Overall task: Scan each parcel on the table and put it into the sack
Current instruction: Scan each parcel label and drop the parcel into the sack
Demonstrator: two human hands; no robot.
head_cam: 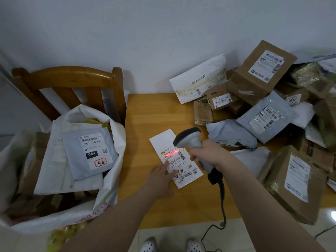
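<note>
Two hands work in the head view. Our right hand (209, 155) curls round the handle of a grey-and-white handheld barcode scanner (189, 138). Its red beam (171, 153) falls on the label beneath the scanner head. Our left hand (161, 176), fingers straight, presses the flat white paper parcel (161, 140) onto the wooden table (154, 115). Left of it stands the open white woven sack (116, 135). Right of the grip lies a heap of brown and grey parcels (263, 84).
</note>
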